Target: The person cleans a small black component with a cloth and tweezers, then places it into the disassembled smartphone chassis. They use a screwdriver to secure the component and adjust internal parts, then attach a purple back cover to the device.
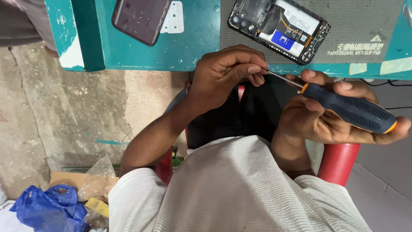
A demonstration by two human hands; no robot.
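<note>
Head view, looking down past the lap to the edge of a teal workbench (193, 43).

Right hand (326, 116): closed loosely round the black handle of a precision screwdriver (347, 109) with orange trim. Thumb on top near the collar, fingers curled beneath, handle lying across the palm. The thin shaft points left toward the other hand.

Left hand (223, 77): fingers bunched, thumb and forefinger pinched shut at the screwdriver's tip. Whether a screw or bit sits in the pinch cannot be told; it is too small and hidden by the fingertips.

Both hands are held over the lap, just below the bench edge, not on the bench.

On the bench: 1 opened smartphone (279, 28) lies back side up on a grey anti-slip mat (365, 25), rear cover off, battery, camera cluster and board exposed. It sits just above the left hand, untouched. 1 dark glossy panel (140, 18), probably the removed back cover or a screen, lies apart to the left on the bare teal surface.

Progress, as judged: the phone is already open, so the cover stage looks done. Internals appear in place; battery seated. The tool is being tended, not applied, so work inside the phone seems yet to come.

Surroundings: red stool (339, 161) under the person, rough concrete floor (64, 120), blue plastic bag (47, 210) and clear wrappers at lower left.
</note>
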